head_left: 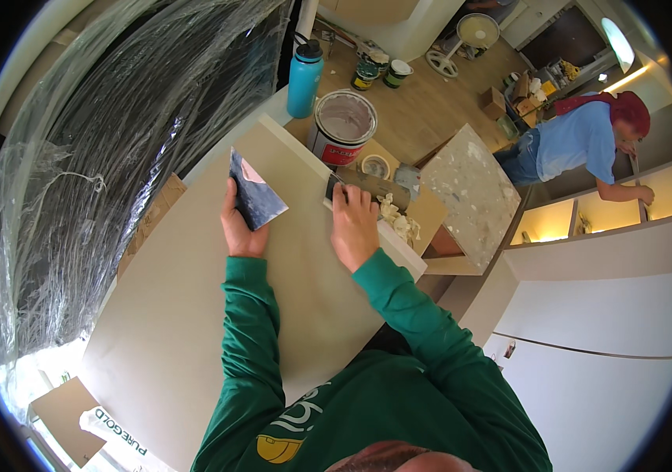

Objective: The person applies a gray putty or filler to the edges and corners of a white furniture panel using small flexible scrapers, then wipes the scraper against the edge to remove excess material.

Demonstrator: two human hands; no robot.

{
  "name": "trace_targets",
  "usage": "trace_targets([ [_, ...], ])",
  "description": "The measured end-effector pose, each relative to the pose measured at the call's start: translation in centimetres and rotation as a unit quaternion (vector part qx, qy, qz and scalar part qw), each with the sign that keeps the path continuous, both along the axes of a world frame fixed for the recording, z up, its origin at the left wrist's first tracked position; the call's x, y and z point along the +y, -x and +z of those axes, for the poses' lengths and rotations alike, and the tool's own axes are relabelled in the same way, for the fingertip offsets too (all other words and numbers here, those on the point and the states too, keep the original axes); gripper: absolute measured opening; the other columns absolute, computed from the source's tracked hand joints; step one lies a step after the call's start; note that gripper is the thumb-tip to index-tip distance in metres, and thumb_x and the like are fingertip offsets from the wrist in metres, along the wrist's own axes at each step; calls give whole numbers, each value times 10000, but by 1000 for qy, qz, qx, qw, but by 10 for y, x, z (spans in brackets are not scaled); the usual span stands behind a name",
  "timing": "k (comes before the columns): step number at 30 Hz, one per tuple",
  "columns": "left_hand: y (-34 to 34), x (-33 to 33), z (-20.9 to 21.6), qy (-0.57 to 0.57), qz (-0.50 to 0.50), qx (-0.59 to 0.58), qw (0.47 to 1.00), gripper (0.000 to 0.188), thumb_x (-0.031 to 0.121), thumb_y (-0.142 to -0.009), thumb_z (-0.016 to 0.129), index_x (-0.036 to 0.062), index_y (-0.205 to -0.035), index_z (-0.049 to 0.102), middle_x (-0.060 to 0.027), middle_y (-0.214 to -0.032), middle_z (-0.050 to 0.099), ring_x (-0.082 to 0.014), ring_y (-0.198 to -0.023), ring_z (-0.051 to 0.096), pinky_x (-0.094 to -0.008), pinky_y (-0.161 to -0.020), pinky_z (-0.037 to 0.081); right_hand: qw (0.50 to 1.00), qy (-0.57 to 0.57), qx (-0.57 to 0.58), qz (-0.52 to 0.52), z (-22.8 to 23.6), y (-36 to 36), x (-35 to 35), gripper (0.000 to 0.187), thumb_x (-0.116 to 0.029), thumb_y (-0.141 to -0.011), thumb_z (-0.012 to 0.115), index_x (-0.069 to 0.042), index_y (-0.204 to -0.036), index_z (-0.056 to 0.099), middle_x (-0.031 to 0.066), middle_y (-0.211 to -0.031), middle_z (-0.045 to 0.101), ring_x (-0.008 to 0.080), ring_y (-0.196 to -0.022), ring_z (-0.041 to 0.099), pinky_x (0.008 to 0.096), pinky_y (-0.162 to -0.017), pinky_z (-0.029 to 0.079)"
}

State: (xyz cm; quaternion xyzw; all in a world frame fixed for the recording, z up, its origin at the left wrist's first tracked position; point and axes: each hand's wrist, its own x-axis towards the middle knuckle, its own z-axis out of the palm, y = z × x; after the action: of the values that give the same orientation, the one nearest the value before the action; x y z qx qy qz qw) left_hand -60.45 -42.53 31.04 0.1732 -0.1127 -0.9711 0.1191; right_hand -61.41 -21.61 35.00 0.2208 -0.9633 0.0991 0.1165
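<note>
My left hand [244,224] is closed on a flat, blue-grey rectangular plate [259,198], which it holds tilted over the pale board. A patch of pale pink paste lies on the plate's upper part. My right hand [354,228] rests at the right edge of the broad beige board [304,291], fingers bent round a small dark flat tool [333,187]. Most of that tool is hidden by my fingers, so its exact kind does not show. Just beyond stands an open bucket [344,130] of pinkish-grey paste.
A blue bottle [304,79] stands behind the bucket. Crumpled paper [399,220] and a paint-spotted board [473,197] lie to the right. Clear plastic sheeting [115,141] hangs at left. A co-worker in a blue shirt [576,141] reaches into lit shelves.
</note>
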Motion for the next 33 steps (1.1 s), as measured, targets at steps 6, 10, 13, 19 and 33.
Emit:
trace_targets([
  [6,-2,-3,4,-12,-21,-1,1000,431,352,-1030,634,49,-1335,624,-96,-1318,685,-276,-1183,656,-443,-1082,491,997,54,-11,59,18,-8,5,543,42,-810,608,54,-1353,587,160,-1229,561,346,-1082,529,450,-922,432],
  [10,-2,-4,4,-8,-67,-1,998,360,292,-1034,627,43,-1293,647,-88,-1239,721,-238,-1089,699,-407,-1012,545,974,138,8,181,81,19,38,566,69,-768,640,-67,-1317,669,86,-1233,612,303,-1091,565,438,-932,426],
  [13,1,12,14,83,-116,-40,989,363,254,-1023,640,34,-1311,618,-91,-1214,709,-225,-1025,719,-390,-919,594,965,66,25,251,118,41,61,485,76,-769,627,-140,-1183,758,-1,-1154,690,249,-1075,599,422,-959,417],
  [19,-6,13,21,207,-199,-36,957,487,267,-1009,664,11,-1395,513,-137,-1240,667,-232,-1044,712,-389,-890,614,910,4,66,410,147,69,48,397,83,-731,646,-174,-985,810,-60,-1058,735,210,-1091,606,433,-1014,407],
  [33,-4,-4,7,122,-135,-42,982,377,237,-1006,671,2,-1296,618,-102,-1175,711,-224,-1011,719,-383,-885,606,929,-14,38,369,133,78,41,395,106,-733,634,-89,-1035,797,19,-1042,735,262,-1039,594,416,-931,446],
])
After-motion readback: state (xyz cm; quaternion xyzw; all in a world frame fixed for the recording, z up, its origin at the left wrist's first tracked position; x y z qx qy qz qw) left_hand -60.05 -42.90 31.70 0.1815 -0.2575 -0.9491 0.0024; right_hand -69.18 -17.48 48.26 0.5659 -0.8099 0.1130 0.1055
